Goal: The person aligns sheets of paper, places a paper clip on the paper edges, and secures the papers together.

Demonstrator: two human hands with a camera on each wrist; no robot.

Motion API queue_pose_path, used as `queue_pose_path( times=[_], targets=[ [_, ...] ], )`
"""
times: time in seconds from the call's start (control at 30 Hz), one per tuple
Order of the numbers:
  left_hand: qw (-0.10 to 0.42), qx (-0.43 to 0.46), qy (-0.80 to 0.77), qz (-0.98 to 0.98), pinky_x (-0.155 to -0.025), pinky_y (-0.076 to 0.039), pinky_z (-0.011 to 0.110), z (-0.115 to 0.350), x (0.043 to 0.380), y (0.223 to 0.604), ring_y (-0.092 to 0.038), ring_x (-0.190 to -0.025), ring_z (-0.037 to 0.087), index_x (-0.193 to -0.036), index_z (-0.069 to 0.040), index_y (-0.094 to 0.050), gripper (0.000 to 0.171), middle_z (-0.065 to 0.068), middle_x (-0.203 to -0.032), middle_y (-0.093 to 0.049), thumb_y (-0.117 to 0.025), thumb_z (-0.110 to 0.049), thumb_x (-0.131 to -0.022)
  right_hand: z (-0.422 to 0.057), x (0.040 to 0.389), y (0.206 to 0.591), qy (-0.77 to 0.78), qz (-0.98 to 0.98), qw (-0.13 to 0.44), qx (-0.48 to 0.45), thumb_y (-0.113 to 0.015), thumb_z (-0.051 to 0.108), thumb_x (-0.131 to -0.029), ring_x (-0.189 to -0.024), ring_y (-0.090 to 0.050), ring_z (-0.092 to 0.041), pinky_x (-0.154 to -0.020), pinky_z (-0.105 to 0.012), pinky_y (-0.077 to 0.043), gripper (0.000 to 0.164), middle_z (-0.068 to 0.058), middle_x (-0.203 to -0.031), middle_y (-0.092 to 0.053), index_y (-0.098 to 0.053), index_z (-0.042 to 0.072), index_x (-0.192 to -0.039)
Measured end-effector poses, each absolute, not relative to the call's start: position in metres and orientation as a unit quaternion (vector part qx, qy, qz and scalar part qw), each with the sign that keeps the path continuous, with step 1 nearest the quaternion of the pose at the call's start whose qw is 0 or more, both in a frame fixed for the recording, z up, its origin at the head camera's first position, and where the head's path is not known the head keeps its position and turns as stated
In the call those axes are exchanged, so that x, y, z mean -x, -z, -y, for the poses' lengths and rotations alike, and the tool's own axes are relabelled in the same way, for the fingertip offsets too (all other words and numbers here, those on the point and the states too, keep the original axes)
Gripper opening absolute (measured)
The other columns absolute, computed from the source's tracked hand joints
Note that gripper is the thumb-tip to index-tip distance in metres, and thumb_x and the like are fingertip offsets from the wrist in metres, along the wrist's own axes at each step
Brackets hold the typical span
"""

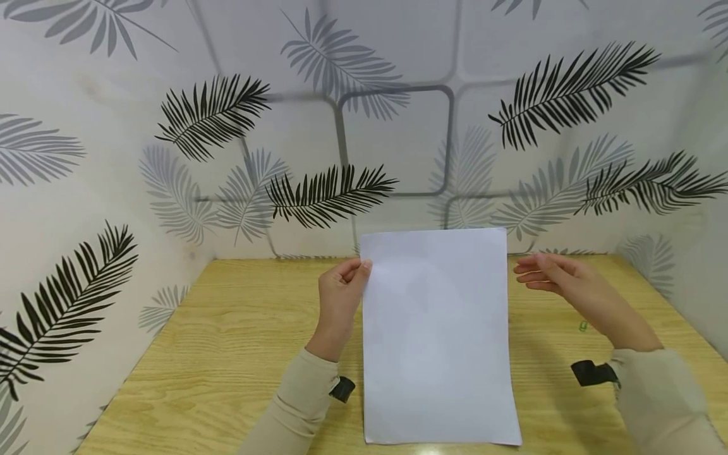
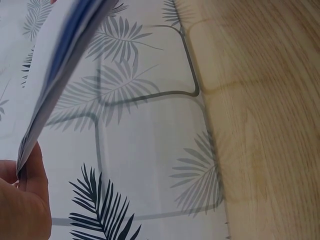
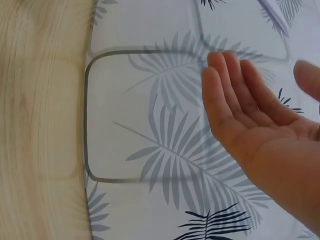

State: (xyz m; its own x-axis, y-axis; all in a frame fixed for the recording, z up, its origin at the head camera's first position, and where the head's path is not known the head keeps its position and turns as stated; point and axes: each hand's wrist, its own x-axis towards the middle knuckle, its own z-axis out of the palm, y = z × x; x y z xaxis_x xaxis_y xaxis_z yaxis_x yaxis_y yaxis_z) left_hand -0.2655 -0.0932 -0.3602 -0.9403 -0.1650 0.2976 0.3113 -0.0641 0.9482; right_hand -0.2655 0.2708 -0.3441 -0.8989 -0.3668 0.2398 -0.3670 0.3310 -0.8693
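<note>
A: What is shown at the largest scale?

B: A pale wall (image 1: pixel 392 139), printed with black and grey fronds and rounded grey outlines, is seen at the back. In front of it a wood-grained desk (image 1: pixel 256 303) is set, its far edge met by the wall.

A: Where is the paper found?

B: The white paper (image 1: pixel 435 335), taller than wide, is held up over the desk. In the head view, the middle of the desk's far edge is covered by its upper part, and its lower edge is seen over the nearer part of the desk; whether the desk is touched there cannot be told. In the left wrist view the paper is presented nearly edge-on, and a blue band (image 2: pixel 70 42) is shown along it.

A: How is the grip to be read?

B: By the left hand (image 1: pixel 340 294), the paper's left edge is pinched between thumb and fingers, below the upper left corner. The right hand (image 1: pixel 571 284) is held wide, fingers nearly straight and thumb well apart from them; it is placed just beside the paper's right edge, not touching, toward the desk's far edge.

A: And the smallest details?

B: Near each beige cuff a black strap is seen, one left (image 1: pixel 342 389), one right (image 1: pixel 594 373). A small green mark (image 1: pixel 582 326) is borne by the desk, toward its right edge.
</note>
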Motion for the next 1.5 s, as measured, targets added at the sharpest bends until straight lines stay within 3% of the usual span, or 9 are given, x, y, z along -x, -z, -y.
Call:
queue_pose_path(
  times=[0.17,0.43,0.97,1.4,1.5],
  targets=[
    [0.168,0.052,0.731,0.660,-0.059,-0.044,0.020,0.094,0.266,0.360,-0.051,-0.061,0.007,-0.103,0.009,-0.068,0.022,-0.005,-0.071,-0.060,-0.066,-0.009,-0.091,-0.279,0.269,0.352,-0.580,0.791,0.023,-0.194,-0.038,0.028,-0.105,-0.104,-0.062,-0.003,-0.086,-0.015,-0.047,0.036,0.012,-0.114,-0.065,-0.058,0.004,-0.124],
    [0.174,0.055,0.731,0.657,-0.058,-0.043,0.020,0.095,0.267,0.361,-0.050,-0.062,0.009,-0.103,0.008,-0.069,0.022,-0.003,-0.070,-0.060,-0.066,-0.010,-0.092,-0.288,0.270,0.359,-0.667,0.723,0.038,-0.178,-0.044,0.020,-0.104,-0.099,-0.063,-0.001,-0.083,-0.013,-0.047,0.022,0.011,-0.108,-0.067,-0.065,0.020,-0.112],
    [0.172,0.059,0.734,0.654,-0.060,-0.044,0.021,0.095,0.265,0.361,-0.052,-0.063,0.008,-0.104,0.008,-0.068,0.021,-0.004,-0.071,-0.060,-0.065,-0.009,-0.092,-0.311,0.277,0.379,-0.681,0.713,0.062,-0.153,-0.047,0.014,-0.102,-0.092,-0.064,0.002,-0.078,-0.012,-0.048,0.024,0.014,-0.101,-0.069,-0.067,0.027,-0.105],
    [0.177,0.074,0.735,0.650,-0.059,-0.041,0.021,0.094,0.264,0.363,-0.044,-0.060,0.008,-0.104,0.009,-0.067,0.021,-0.003,-0.069,-0.056,-0.064,-0.008,-0.093,-0.321,0.278,0.388,-0.674,0.731,0.046,-0.097,-0.050,0.020,-0.102,-0.088,-0.063,0.006,-0.074,-0.011,-0.048,0.018,0.019,-0.097,-0.067,-0.064,0.031,-0.101],
    [0.178,0.076,0.738,0.646,-0.058,-0.040,0.021,0.094,0.264,0.364,-0.044,-0.059,0.008,-0.104,0.010,-0.067,0.021,-0.003,-0.069,-0.056,-0.063,-0.007,-0.093,-0.322,0.279,0.390,-0.652,0.752,0.047,-0.085,-0.049,0.022,-0.102,-0.087,-0.063,0.007,-0.074,-0.011,-0.048,0.013,0.021,-0.096,-0.066,-0.061,0.027,-0.104]
  ],
)
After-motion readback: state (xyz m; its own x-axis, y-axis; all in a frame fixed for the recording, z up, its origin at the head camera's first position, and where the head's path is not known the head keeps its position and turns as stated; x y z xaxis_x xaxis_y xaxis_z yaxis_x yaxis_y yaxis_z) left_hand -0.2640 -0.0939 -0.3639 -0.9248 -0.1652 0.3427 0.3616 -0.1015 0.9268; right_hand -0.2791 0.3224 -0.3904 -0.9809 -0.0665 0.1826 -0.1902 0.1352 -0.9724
